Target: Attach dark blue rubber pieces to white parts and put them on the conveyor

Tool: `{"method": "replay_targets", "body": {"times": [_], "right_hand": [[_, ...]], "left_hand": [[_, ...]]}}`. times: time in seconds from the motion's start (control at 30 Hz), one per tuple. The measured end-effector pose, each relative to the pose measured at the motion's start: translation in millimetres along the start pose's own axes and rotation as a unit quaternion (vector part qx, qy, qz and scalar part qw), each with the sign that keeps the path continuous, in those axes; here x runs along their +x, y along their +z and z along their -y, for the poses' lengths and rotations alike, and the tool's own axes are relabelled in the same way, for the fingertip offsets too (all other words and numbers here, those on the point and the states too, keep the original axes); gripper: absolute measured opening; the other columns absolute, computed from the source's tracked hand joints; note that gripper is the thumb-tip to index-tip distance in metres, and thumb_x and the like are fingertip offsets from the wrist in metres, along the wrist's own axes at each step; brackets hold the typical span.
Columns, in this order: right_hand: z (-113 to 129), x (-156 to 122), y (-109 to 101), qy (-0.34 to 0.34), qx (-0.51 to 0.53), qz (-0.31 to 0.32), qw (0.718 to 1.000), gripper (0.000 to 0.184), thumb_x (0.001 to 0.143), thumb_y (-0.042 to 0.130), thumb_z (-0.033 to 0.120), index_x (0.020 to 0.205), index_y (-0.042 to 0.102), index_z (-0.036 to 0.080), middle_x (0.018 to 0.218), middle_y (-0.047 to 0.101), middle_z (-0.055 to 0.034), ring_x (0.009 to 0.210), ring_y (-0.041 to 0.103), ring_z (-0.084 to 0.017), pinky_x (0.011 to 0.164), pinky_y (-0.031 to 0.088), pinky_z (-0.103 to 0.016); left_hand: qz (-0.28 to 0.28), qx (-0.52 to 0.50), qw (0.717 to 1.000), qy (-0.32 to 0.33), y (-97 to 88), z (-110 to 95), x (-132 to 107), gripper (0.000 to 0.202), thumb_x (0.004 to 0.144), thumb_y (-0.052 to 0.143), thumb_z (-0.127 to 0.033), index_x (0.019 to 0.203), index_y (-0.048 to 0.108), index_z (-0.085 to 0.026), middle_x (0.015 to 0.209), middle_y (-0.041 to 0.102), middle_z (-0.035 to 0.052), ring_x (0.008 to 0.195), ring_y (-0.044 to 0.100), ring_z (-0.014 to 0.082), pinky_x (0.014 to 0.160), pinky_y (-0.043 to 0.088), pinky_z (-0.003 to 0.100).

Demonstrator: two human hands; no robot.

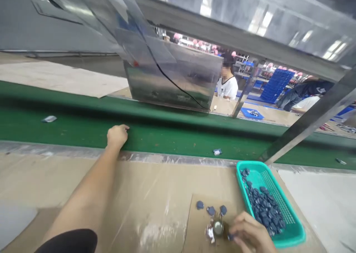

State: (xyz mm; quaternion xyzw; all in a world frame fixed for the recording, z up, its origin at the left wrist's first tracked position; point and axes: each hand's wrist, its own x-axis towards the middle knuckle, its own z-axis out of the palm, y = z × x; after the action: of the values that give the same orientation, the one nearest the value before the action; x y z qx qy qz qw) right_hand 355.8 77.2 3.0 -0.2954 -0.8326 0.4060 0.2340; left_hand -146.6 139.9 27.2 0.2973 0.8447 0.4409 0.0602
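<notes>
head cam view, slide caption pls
Left hand at green conveyor belt, right hand by blue parts on cardboard beside a teal basket

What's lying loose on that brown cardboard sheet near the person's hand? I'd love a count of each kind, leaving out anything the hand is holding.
Dark blue pieces: 3
Round metal part: 1
Crumpled silver foil: 1
Total: 5

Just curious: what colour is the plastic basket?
The plastic basket is bright turquoise, shown best in the head view.
</notes>
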Motion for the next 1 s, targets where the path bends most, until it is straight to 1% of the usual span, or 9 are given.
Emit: {"method": "replay_targets", "body": {"times": [0.13,0.2,0.27,0.37,0.5,0.63,0.83,0.9,1.0], "right_hand": [[15.9,11.4,5.7,-0.059,-0.117,0.008,0.991,0.021,0.085,0.037,0.007,0.092,0.051,0.021,0.083,0.055,-0.0064,0.077,0.054,-0.022,0.069,0.046,-0.033],[15.0,14.9,10.7,-0.076,-0.137,0.027,0.987,0.02,0.084,0.036,0.006,0.09,0.046,0.021,0.082,0.053,-0.0058,0.076,0.052,-0.022,0.069,0.044,-0.034],[10.8,16.5,14.5,-0.092,-0.157,0.041,0.983,0.019,0.083,0.035,0.005,0.089,0.044,0.021,0.08,0.051,-0.0053,0.075,0.05,-0.023,0.068,0.044,-0.035],[3.9,17.9,17.8,-0.118,-0.206,0.048,0.97,0.022,0.082,0.032,0.002,0.09,0.043,0.019,0.08,0.05,-0.0068,0.075,0.048,-0.024,0.066,0.043,-0.036],[2.0,19.6,18.0,-0.144,-0.254,0.068,0.954,0.033,0.08,0.023,-0.003,0.095,0.045,0.017,0.082,0.051,-0.0094,0.077,0.047,-0.026,0.064,0.043,-0.037],[13.8,23.2,0.2,-0.13,-0.171,0.065,0.974,0.023,0.082,0.034,0.003,0.093,0.046,0.019,0.086,0.052,-0.0084,0.082,0.048,-0.025,0.069,0.044,-0.036],[45.2,41.8,-56.2,-0.063,0.026,0.0,0.998,0.012,0.082,0.053,0.018,0.093,0.048,0.021,0.089,0.055,-0.0049,0.083,0.053,-0.021,0.073,0.046,-0.034],[55.0,50.3,-68.5,-0.08,0.108,-0.031,0.99,0.013,0.083,0.055,0.02,0.093,0.047,0.022,0.09,0.056,-0.0048,0.084,0.055,-0.021,0.074,0.047,-0.034],[66.3,60.0,-72.5,-0.118,0.212,-0.094,0.966,0.016,0.083,0.059,0.02,0.092,0.046,0.024,0.089,0.057,-0.0041,0.084,0.056,-0.02,0.075,0.049,-0.034]], "left_hand": [[0.049,-0.119,0.991,-0.027,14.6,-19.4,-64.9,0.022,0.084,0.041,-0.015,0.1,0.056,-0.011,0.089,0.06,0.0015,0.091,0.057,0.0137,0.088,0.044,0.032],[0.122,-0.192,0.973,-0.045,17.7,-28.2,-111.1,0.024,0.085,0.041,-0.016,0.102,0.056,-0.009,0.091,0.062,0.0054,0.081,0.061,0.0113,0.079,0.049,0.027],[0.252,-0.308,0.912,-0.095,12.7,-37.0,-158.5,0.024,0.084,0.043,-0.016,0.1,0.059,-0.007,0.096,0.064,0.0105,0.075,0.063,0.0124,0.072,0.051,0.025],[0.419,-0.446,0.772,-0.174,-1.5,-49.3,-217.4,0.03,0.084,0.044,-0.015,0.112,0.053,-0.008,0.107,0.061,0.0148,0.081,0.064,0.0162,0.071,0.051,0.024],[0.496,-0.516,0.673,-0.186,-5.3,-64.7,-258.8,0.051,0.085,0.044,-0.012,0.134,0.029,-0.016,0.113,0.059,0.0141,0.094,0.062,0.0174,0.079,0.047,0.023],[0.517,-0.562,0.61,-0.211,12.2,-85.7,-271.9,0.041,0.085,0.045,-0.012,0.126,0.041,-0.015,0.106,0.062,0.011,0.082,0.064,0.013,0.069,0.048,0.017],[0.526,-0.572,0.602,-0.185,28.2,-129.5,-274.3,0.025,0.079,0.059,-0.025,0.102,0.056,-0.015,0.092,0.061,0.0049,0.079,0.064,0.0147,0.065,0.049,0.018],[0.541,-0.533,0.638,-0.129,26.0,-141.1,-274.9,0.033,0.072,0.066,-0.025,0.102,0.055,-0.015,0.093,0.059,0.0052,0.08,0.064,0.0161,0.066,0.05,0.021],[0.511,-0.446,0.735,0.003,20.3,-148.0,-278.4,0.045,0.066,0.069,-0.018,0.107,0.052,-0.019,0.099,0.058,0.0053,0.088,0.061,0.0175,0.073,0.051,0.026]]}}
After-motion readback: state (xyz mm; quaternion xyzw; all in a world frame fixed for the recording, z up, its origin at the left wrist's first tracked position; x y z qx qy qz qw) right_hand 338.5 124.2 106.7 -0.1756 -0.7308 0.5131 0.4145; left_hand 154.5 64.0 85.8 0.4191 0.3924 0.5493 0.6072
